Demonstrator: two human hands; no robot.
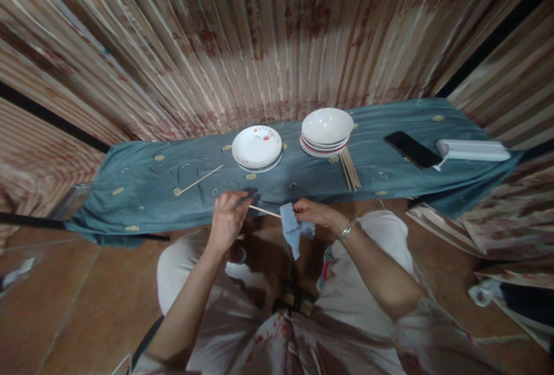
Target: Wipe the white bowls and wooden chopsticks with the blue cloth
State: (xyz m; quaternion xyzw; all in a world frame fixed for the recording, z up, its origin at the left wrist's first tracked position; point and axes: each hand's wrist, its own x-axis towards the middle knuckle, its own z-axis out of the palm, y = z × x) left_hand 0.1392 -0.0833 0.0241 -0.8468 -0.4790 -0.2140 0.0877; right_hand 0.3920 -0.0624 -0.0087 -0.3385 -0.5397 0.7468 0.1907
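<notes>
Between my hands, just off the table's front edge, a thin wooden chopstick [265, 210] is held nearly level. My left hand [229, 216] pinches its left end. A light blue cloth [291, 231] wraps around the right part of the chopstick and hangs down. My right hand [312, 212] is closed on the cloth, with the chopstick's right end hidden in it. Another single chopstick [201, 179] lies slantwise on the table to the left. A bundle of several chopsticks [350, 170] lies on the right, beside the stacked bowls.
A long narrow table with a teal cloth [268, 187] stands before me. On it are stacked floral plates [257, 147], stacked white bowls [328, 127], a black phone [412, 150] and a white elongated object [472, 150]. A pleated curtain [277, 34] hangs behind.
</notes>
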